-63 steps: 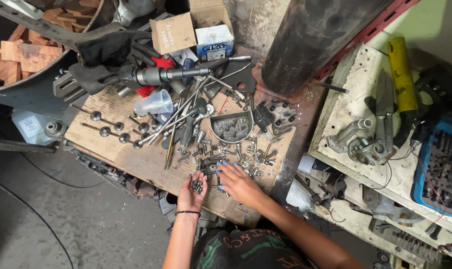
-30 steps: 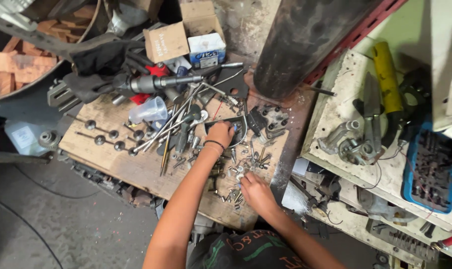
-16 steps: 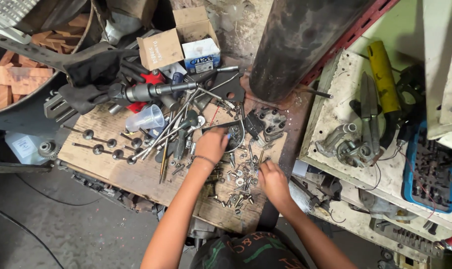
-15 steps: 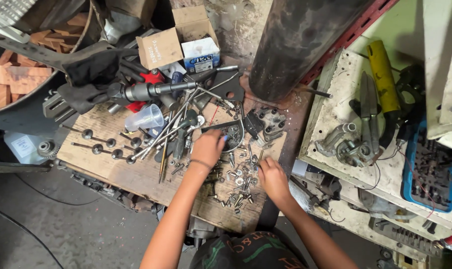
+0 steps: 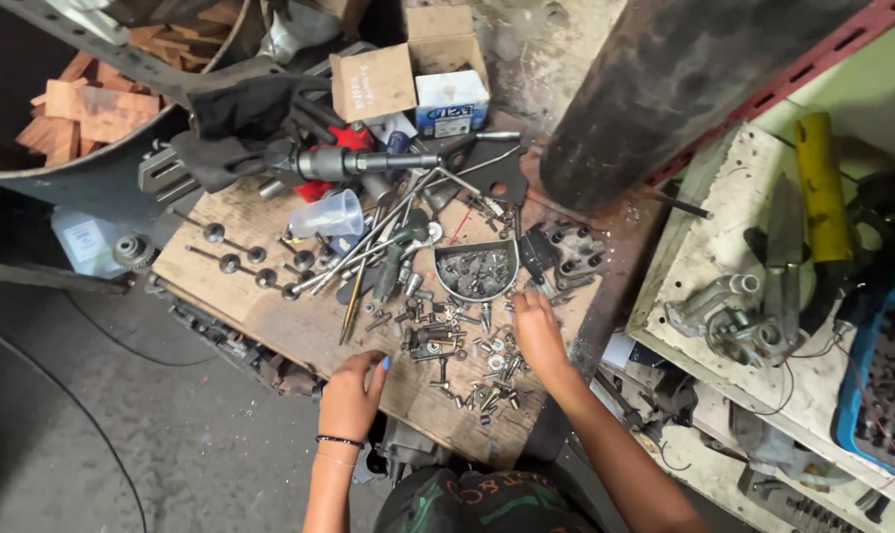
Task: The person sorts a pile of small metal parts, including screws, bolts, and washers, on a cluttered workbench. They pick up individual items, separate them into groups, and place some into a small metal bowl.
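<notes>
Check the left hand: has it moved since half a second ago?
Yes. The left hand pulled back from beside the half-round metal tray to the wooden board's near edge.

the scene is lit softly and evenly from above, with the wooden board (image 5: 270, 296) and white shelf (image 5: 704, 257) rendered brightest. deep shadow is seen at the upper left and on the floor (image 5: 92, 434). slight wide-angle bending is noticed at the edges; focus is held sharp throughout.

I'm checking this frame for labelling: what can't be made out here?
All in the head view:
- Left hand: curled, palm turned away, so anything inside it is hidden.
- Right hand: palm down on the bolts, hiding what its fingers touch.
- Tray: its small parts are too tiny to tell apart.
- Blue bin: cut off by the right edge.
</notes>
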